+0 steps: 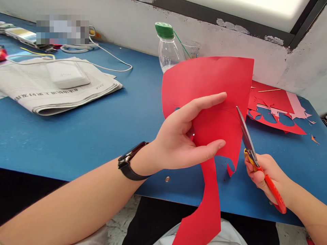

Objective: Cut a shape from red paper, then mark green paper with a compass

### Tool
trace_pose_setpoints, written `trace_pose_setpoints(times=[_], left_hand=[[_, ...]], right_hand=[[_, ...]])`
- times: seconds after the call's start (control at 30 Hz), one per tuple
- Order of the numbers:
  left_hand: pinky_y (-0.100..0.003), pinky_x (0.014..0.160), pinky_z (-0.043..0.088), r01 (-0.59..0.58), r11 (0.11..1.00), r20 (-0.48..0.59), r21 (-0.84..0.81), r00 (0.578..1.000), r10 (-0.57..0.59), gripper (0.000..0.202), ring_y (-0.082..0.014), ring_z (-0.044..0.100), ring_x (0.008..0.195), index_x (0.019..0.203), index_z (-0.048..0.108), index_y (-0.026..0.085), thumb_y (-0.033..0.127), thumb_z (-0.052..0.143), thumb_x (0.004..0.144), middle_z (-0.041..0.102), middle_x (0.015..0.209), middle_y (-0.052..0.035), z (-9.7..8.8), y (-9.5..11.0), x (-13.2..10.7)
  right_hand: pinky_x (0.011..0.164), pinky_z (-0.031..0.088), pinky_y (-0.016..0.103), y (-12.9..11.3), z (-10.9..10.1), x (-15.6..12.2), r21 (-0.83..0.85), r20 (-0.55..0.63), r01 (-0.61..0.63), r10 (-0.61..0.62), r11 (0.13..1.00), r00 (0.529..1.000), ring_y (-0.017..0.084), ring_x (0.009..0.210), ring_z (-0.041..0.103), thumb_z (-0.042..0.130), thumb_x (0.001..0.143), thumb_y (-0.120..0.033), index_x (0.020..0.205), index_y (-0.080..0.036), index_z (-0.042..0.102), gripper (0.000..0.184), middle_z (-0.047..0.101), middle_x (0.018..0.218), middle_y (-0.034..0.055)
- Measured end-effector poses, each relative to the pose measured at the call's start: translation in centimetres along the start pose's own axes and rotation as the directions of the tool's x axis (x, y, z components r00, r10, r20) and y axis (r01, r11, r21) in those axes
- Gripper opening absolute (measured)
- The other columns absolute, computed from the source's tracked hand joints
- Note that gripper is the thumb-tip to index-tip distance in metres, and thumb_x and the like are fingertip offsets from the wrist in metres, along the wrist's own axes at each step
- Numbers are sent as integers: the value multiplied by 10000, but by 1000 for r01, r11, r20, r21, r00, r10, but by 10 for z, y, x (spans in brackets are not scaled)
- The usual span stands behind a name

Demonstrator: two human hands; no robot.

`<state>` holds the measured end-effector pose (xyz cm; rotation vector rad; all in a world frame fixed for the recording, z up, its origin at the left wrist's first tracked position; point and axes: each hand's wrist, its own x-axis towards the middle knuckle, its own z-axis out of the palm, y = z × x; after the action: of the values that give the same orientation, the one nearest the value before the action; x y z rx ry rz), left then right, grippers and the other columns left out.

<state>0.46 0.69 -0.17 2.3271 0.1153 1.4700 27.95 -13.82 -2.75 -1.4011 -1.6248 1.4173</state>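
My left hand [186,132] holds up a sheet of red paper [217,78], with the index finger and thumb stretched across its near face; the other fingers are partly hidden. A faint curved pencil line shows on the sheet. Its lower part has cut edges, and a long curved strip hangs toward my lap. My right hand [268,177] grips a pair of scissors [251,146] with red and yellow handles. The blades point up, close to the right edge of the sheet, and look nearly closed. Whether they touch the paper I cannot tell.
Red and pink paper scraps [281,109] lie on the blue table [102,136] at the right. Behind the sheet stands a clear bottle [170,51] with a green cap. At the left, a folded newspaper [76,98] carries a white box-shaped device [67,74] beside a white cable [114,56].
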Motion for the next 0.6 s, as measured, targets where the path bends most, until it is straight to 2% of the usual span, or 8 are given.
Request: trace_pose_setpoints(times=[0.17,0.33,0.47,0.6], left_hand=[[-477,1065,741,32,999,-5,-17,999,-32,856,-392,719,1411,1719,485,298,263,855,948,662,1619,-114,-1,0,1],[-557,1151,691,37,999,-45,-1,998,-37,843,-422,689,1447,1697,516,345,324,889,941,664,1619,-97,-1,-1,1],[-533,1136,696,-33,999,-6,42,999,33,896,-373,697,1449,1721,468,342,289,890,933,650,1636,-68,-2,0,4],[-549,1178,647,8,998,-25,65,1000,-6,907,-391,644,1505,1729,448,353,288,885,936,600,1688,-74,-3,1,4]], right_hand=[[516,192,298,2,-1,0,2,4,-8,8,1000,1000,125,614,221,510,824,-1059,812,-259,406,807,315,724,-78],[502,197,288,4,-2,0,10,14,-31,31,999,999,123,607,228,516,808,-1069,816,-262,410,814,319,723,-77],[499,200,284,4,-2,-1,4,15,-28,28,1000,1000,118,601,216,503,809,-1074,810,-263,403,818,308,709,-82],[495,197,279,3,-1,-1,37,32,-44,43,998,999,117,607,212,516,809,-1069,822,-261,412,815,313,718,-81]])
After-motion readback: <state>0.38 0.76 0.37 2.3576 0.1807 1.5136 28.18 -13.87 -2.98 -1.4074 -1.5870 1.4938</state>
